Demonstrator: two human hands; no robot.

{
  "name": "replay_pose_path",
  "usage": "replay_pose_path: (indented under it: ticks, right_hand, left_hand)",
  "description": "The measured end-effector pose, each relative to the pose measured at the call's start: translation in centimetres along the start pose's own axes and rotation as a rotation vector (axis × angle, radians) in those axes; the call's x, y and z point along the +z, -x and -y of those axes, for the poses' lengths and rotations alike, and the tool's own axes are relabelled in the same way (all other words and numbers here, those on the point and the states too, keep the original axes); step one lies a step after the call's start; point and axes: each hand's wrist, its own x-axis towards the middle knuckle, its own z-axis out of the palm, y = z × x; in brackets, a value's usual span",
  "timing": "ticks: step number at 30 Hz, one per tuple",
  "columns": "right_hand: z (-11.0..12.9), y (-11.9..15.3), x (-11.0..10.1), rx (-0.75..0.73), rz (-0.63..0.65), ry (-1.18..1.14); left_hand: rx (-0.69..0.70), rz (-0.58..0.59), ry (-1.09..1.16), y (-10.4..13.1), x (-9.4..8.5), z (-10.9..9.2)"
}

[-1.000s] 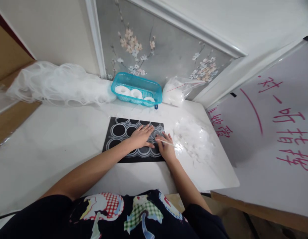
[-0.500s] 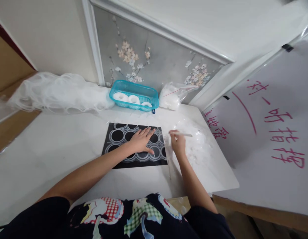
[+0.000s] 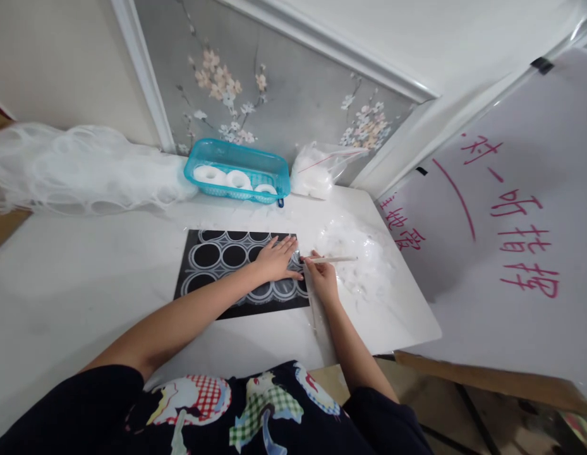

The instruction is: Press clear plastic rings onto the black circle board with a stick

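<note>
Change since the earlier frames: the right hand (image 3: 321,278), which half a second before had been out over the heap of white scraps (image 3: 357,256), had come back to the right edge of the black mat (image 3: 212,281), roughly where it had worked a second before; the view had also swung a little to the right. Head view, item by item. Right hand: fingers pinched around a thin white stick tool (image 3: 333,260), its shaft lying nearly level and pointing right, its working tip at the mat's edge just beside the left fingertips. Left hand (image 3: 274,260): laid flat and spread, palm down, pressing on the right part of the mat and grasping nothing. Mat: black, printed or overlaid with two rows of white rings, lying on the white table (image 3: 84,284). Judged: the return of the tool suggested that a picked piece had been dropped on the scraps and another ring was being started. Behind the mat: teal basket (image 3: 236,170) with white rolls; a clear bag (image 3: 316,174) of white material; white netting (image 3: 75,170) along the wall.
</note>
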Motion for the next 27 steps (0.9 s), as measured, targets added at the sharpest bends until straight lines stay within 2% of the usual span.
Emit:
replay_pose_path:
  ticks: [8,21,24,27]
  right_hand:
    - [0.3,0.3,-0.2,-0.022,-0.002,-0.009]
    - [0.2,0.3,-0.4,-0.093,0.035,0.112]
    - [0.3,0.8,-0.2,-0.186,0.038,0.254]
    - [0.5,0.4,-0.4,-0.333,0.096,0.435]
  left_hand:
    - [-0.058,0.111,0.035,-0.4,-0.9,-0.7]
    - [-0.068,0.144,0.026,-0.5,-1.3,-0.9]
    - [-0.072,0.154,0.029,-0.5,-1.3,-0.9]
    - [-0.058,0.138,0.028,-0.5,-1.1,-0.9]
